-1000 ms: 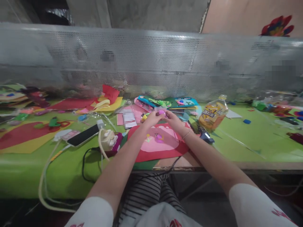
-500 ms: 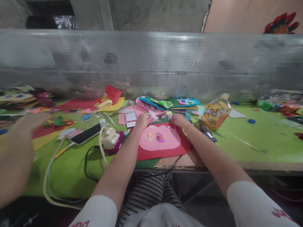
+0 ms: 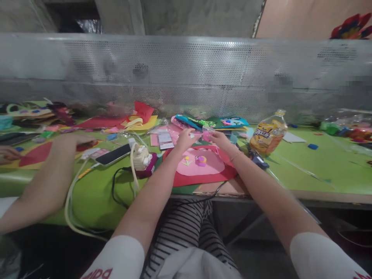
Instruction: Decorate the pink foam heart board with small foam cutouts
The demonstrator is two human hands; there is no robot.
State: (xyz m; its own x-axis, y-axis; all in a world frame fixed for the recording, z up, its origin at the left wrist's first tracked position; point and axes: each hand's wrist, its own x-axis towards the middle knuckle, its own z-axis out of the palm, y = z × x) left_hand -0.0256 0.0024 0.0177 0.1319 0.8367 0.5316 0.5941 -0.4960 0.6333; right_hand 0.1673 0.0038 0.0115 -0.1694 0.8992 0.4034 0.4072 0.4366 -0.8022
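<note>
At twelve o'clock, nearest, lies the red-and-pink card with its snail and flower. Just beyond, the right hand pinches a pink lump at its fingertips, while the left hand curls beside it, its grip impossible to tell; the yellow-labelled bottle leans at one o'clock, a phone lies toward ten.

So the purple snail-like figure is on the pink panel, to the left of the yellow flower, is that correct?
Not quite: the head view shows the snail-like figure on the pink panel, but to the right of the flower.
</note>
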